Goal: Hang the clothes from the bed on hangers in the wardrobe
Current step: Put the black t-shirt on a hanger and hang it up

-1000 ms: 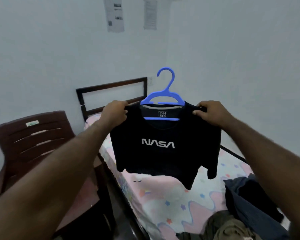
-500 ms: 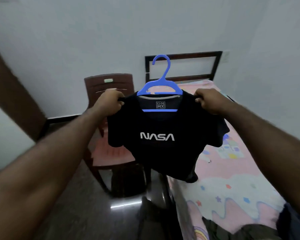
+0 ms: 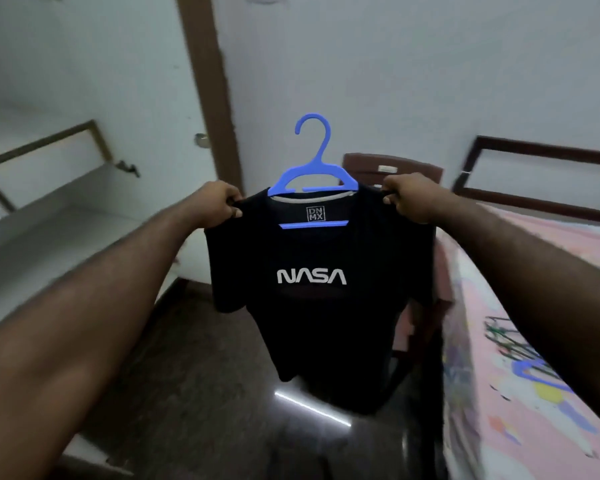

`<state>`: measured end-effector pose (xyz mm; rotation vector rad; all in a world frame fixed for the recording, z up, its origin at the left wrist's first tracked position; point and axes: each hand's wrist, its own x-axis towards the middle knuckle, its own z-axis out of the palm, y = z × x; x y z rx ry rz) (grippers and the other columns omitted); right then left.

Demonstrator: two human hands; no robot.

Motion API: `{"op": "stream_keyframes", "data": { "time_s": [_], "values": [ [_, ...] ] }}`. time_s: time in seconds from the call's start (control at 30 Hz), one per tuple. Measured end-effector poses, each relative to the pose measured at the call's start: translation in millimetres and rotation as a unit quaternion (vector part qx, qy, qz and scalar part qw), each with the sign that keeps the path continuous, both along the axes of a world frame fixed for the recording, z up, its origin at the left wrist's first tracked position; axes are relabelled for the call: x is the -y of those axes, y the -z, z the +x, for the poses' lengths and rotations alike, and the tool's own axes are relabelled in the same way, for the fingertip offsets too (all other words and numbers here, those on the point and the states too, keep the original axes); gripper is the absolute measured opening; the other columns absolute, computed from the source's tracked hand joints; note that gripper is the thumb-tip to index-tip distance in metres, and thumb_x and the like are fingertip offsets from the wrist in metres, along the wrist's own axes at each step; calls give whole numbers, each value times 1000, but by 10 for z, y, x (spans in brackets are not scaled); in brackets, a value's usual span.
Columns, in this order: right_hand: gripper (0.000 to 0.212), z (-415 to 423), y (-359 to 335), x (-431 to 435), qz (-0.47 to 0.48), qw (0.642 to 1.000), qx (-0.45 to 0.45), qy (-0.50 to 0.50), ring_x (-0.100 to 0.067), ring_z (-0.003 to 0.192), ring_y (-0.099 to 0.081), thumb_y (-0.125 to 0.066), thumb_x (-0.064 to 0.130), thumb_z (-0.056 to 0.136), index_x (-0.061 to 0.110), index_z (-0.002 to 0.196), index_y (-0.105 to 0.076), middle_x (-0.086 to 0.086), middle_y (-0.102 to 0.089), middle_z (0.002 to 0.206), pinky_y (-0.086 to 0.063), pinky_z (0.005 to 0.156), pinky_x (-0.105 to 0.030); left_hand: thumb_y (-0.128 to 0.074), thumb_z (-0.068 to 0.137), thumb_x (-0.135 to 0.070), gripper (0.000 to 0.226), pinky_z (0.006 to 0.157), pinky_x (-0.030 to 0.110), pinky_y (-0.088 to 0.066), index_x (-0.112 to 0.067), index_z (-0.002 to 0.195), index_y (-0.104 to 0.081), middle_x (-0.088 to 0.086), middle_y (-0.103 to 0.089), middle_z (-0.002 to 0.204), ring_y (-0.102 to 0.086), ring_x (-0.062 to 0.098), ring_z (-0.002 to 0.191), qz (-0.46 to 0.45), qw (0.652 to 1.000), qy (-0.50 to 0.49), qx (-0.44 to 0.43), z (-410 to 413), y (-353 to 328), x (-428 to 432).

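The left hand (image 3: 219, 206) and right hand (image 3: 409, 199) each gripped a shoulder of the black cotton NASA T-shirt (image 3: 312, 306), held level between them over the dark polished floor (image 3: 187, 375). Its blue plastic hanger (image 3: 314, 161) ran hand to hand inside the neck, with the hook upright midway above both hands. The blurred pale shelving (image 3: 66, 209) at far left was possibly the wardrobe.

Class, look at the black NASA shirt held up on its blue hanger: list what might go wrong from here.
1. Both the left hand and the right hand grip the shirt at its shoulders. Neither holds the hook of the hanger, so freeing one hand may let the shirt slide off.
2. The hem hangs low in front of the chair and could snag in passing.
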<state>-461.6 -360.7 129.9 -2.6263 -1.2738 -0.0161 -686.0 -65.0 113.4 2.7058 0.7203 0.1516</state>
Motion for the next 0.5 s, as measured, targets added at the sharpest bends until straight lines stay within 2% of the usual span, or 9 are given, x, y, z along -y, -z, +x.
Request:
{"op": "stream_keyframes", "data": {
  "time_s": [0.13, 0.27, 0.4, 0.5],
  "values": [
    [17, -184, 83, -1007, 5, 998, -4, -58, -34, 106, -57, -56, 14, 96, 7, 110, -64, -15, -65, 106, -42, 80, -32, -68, 87, -10, 24, 75, 26, -37, -3, 110, -67, 17, -66, 109, -59, 31, 102, 28, 997, -66, -1, -563, -38, -631],
    [17, -384, 168, -1909, 112, 986, 54, -108, -39, 98, -60, -53, 14, 94, 12, 106, -65, -17, -67, 106, -45, 79, -40, -62, 90, -13, 16, 81, 36, -48, -10, 105, -67, 14, -66, 104, -60, 32, 99, 93, 981, -158, 67, -1088, -105, -1168],
    [16, -544, 137, -2811, 64, 983, 63, -163, -40, 98, -59, -53, 16, 93, 13, 104, -64, -21, -66, 105, -49, 79, -42, -59, 92, -18, 12, 72, 35, -46, -16, 102, -65, 9, -64, 98, -60, 27, 90, 121, 968, -216, 34, -1475, -136, -1580],
    [16, -632, 95, -3410, 87, 975, 62, -197, -41, 99, -59, -52, 16, 94, 10, 104, -63, -22, -65, 105, -49, 80, -42, -57, 93, -18, 16, 71, 35, -44, -16, 107, -65, 8, -65, 99, -59, 25, 89, 136, 956, -258, 40, -1687, -155, -1865]
  ]
}}
